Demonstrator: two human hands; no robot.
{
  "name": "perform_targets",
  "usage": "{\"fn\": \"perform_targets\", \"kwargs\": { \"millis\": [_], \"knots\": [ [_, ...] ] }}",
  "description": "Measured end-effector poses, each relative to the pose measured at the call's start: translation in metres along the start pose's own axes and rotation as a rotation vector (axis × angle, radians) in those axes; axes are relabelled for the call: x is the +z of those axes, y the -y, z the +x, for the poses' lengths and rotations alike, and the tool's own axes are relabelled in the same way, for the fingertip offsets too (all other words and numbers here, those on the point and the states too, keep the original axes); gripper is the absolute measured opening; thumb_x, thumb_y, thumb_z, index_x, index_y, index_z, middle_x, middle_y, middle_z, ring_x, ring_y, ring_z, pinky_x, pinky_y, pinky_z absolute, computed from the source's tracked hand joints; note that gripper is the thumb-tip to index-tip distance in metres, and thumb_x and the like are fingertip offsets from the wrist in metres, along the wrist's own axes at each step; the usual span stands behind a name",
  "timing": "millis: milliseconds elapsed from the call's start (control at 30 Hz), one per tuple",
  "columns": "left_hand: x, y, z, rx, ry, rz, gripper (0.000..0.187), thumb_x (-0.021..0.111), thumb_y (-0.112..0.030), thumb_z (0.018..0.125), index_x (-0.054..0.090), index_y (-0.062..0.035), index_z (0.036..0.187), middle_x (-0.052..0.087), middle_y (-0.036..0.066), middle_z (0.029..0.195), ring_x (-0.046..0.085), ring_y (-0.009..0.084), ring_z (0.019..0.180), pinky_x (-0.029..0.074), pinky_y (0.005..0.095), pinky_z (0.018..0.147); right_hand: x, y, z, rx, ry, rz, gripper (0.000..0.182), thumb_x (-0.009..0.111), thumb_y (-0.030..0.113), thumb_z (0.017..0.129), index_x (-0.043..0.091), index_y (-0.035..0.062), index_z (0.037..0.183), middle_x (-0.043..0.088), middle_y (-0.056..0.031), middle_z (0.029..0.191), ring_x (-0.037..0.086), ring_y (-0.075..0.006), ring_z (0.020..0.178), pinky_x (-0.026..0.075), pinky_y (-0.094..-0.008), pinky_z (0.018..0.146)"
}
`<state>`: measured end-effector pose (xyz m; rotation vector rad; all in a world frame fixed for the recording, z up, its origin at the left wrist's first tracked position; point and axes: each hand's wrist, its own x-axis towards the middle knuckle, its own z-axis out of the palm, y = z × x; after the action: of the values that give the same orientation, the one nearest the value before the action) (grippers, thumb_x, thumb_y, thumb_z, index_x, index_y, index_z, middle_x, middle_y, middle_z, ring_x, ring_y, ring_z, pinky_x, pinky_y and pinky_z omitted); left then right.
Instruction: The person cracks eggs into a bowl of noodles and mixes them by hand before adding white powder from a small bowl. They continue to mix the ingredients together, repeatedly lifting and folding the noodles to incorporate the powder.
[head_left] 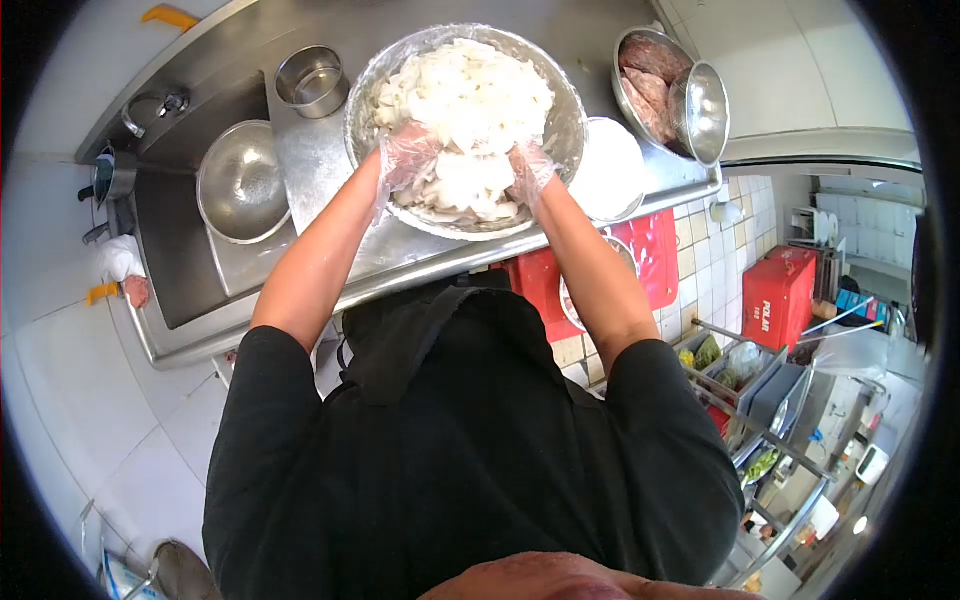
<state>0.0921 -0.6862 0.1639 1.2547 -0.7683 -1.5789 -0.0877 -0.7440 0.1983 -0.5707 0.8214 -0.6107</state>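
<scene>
A large metal bowl (362, 100) stands on the steel counter, heaped with soft white pieces (460, 90) that look wet or flour-coated. Their exact kind I cannot make out. My left hand (408, 155), in a clear plastic glove, is inside the bowl's left side with its fingers curled into the pieces. Opposite it, my right hand (530, 172), gloved the same way, grips the pieces at the right side. A clump lies between both hands, and the fingertips are partly hidden in it. Just right of the bowl is a round white-filled container (607, 168).
A steel bowl of raw meat (650, 85) sits at the right, with a metal colander (700, 112) against it. On the left are a small steel pot (312, 82), an empty metal bowl (243, 182) and the sink (180, 245). Red crates (655, 260) stand below the counter.
</scene>
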Motion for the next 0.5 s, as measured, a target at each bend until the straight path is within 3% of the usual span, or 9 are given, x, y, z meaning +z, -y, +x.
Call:
{"fn": "perform_targets", "kwargs": {
  "millis": [100,167,200,267,300,333,400,467,500],
  "knots": [
    [0.006,-0.013,0.005,0.154,-0.022,0.076,0.021,0.058,-0.013,0.075,0.059,-0.0012,0.093,0.060,0.007,0.082,0.055,0.0161,0.071,0.045,0.0290,0.063,0.005,0.016,0.004,-0.041,0.096,0.073,0.039,0.050,0.028,0.086,0.046,-0.0004,0.113,0.056,-0.0106,0.103,0.058,-0.0188,0.087,0.052,-0.0328,0.071],
    [0.005,-0.025,0.012,0.235,-0.037,0.210,0.027,0.058,-0.015,0.074,0.057,-0.0001,0.097,0.061,0.008,0.086,0.056,0.0175,0.076,0.046,0.0299,0.068,0.017,0.035,-0.006,-0.148,0.024,-0.085,0.040,0.049,0.028,0.086,0.046,0.0012,0.115,0.056,-0.0115,0.106,0.057,-0.0220,0.090,0.049,-0.0342,0.076],
    [0.008,-0.035,0.013,0.419,-0.055,0.383,0.029,0.058,-0.017,0.074,0.058,-0.0009,0.098,0.061,0.010,0.087,0.056,0.0202,0.078,0.046,0.0314,0.069,0.022,0.043,-0.014,-0.199,-0.017,-0.162,0.040,0.048,0.029,0.085,0.046,0.0020,0.116,0.055,-0.0119,0.108,0.056,-0.0236,0.091,0.048,-0.0349,0.078],
    [0.017,-0.066,0.008,0.778,-0.089,0.724,0.032,0.057,-0.020,0.074,0.058,-0.0025,0.101,0.062,0.014,0.089,0.058,0.0256,0.082,0.046,0.0344,0.073,-0.016,0.053,0.025,-0.794,-0.028,-1.295,0.038,0.048,0.026,0.084,0.048,0.0043,0.115,0.054,-0.0136,0.110,0.054,-0.0285,0.094,0.044,-0.0368,0.083],
    [0.020,-0.078,0.001,0.616,-0.086,0.907,0.033,0.055,-0.023,0.075,0.058,-0.0040,0.102,0.061,0.015,0.091,0.057,0.0269,0.084,0.046,0.0356,0.074,-0.031,0.052,0.036,-1.068,-0.033,-1.868,0.037,0.048,0.024,0.083,0.049,0.0055,0.115,0.053,-0.0145,0.111,0.053,-0.0310,0.095,0.042,-0.0377,0.085],
    [0.023,-0.089,-0.008,0.440,-0.080,1.084,0.034,0.052,-0.025,0.075,0.058,-0.0056,0.103,0.061,0.015,0.093,0.057,0.0282,0.086,0.045,0.0369,0.075,-0.002,0.071,0.004,-1.077,0.089,-2.079,0.036,0.047,0.024,0.081,0.051,0.0064,0.113,0.054,-0.0174,0.108,0.051,-0.0354,0.096,0.039,-0.0397,0.087],
    [0.025,-0.099,-0.021,0.072,-0.061,1.422,0.037,0.048,-0.031,0.077,0.058,-0.0087,0.105,0.060,0.016,0.098,0.057,0.0307,0.090,0.044,0.0394,0.078,0.002,0.080,0.006,-0.628,0.312,-2.193,0.037,0.045,0.027,0.082,0.051,0.0055,0.112,0.055,-0.0181,0.106,0.051,-0.0345,0.096,0.039,-0.0389,0.087],
    [0.018,-0.088,-0.029,-0.057,0.206,1.819,0.041,0.042,-0.038,0.078,0.058,-0.0122,0.106,0.059,0.014,0.102,0.056,0.0301,0.093,0.043,0.0406,0.079,0.029,0.095,-0.031,-0.228,0.366,-2.108,0.041,0.042,0.032,0.083,0.051,0.0049,0.112,0.057,-0.0181,0.103,0.052,-0.0312,0.098,0.040,-0.0380,0.086],
    [0.013,-0.081,-0.033,-0.122,0.352,2.010,0.043,0.039,-0.041,0.079,0.058,-0.0139,0.107,0.059,0.012,0.105,0.056,0.0298,0.095,0.043,0.0413,0.080,0.025,0.089,-0.039,-0.122,0.494,-2.099,0.041,0.042,0.033,0.084,0.051,0.0048,0.112,0.056,-0.0180,0.106,0.052,-0.0305,0.099,0.040,-0.0378,0.086]
  ]
}}
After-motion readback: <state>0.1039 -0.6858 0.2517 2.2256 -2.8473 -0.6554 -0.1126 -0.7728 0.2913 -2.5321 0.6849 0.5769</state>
